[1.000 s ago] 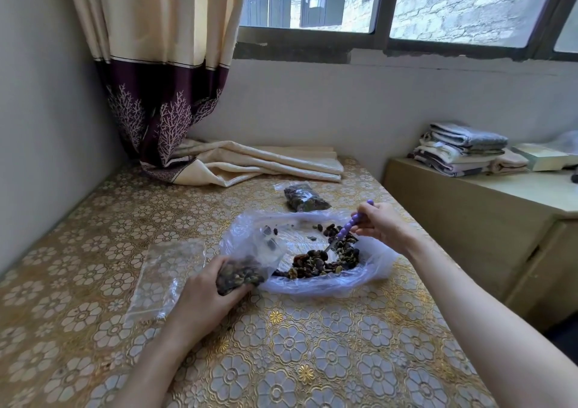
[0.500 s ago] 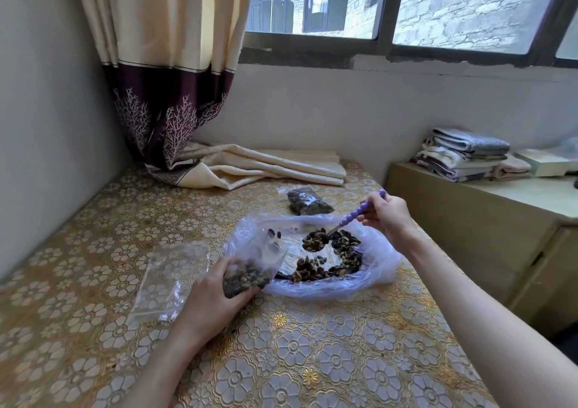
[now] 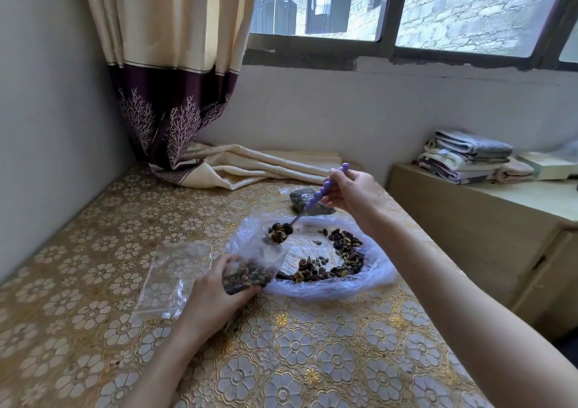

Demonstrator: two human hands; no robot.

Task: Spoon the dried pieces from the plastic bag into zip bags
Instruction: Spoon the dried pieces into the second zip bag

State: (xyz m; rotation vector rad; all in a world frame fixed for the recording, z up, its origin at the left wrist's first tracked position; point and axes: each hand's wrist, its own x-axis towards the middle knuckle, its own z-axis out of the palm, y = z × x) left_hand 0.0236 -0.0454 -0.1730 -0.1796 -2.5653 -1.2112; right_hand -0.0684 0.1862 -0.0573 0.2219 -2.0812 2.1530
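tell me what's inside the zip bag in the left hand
The zip bag gripped by the left hand holds dark dried pieces in its lower part. The fingers cover the bag's bottom, so its contents there cannot be seen.

The near edge of the table (image 3: 281, 360) lies bare, open to a hand from the front. Mid-table, the plastic bag (image 3: 369, 285) spreads wide toward the right edge, a filled zip bag (image 3: 308, 199) just behind it. Flat empty zip bags (image 3: 165, 282) lie toward the left edge. The curtain (image 3: 250, 167) heaps across the far edge, walls closing far and left sides.
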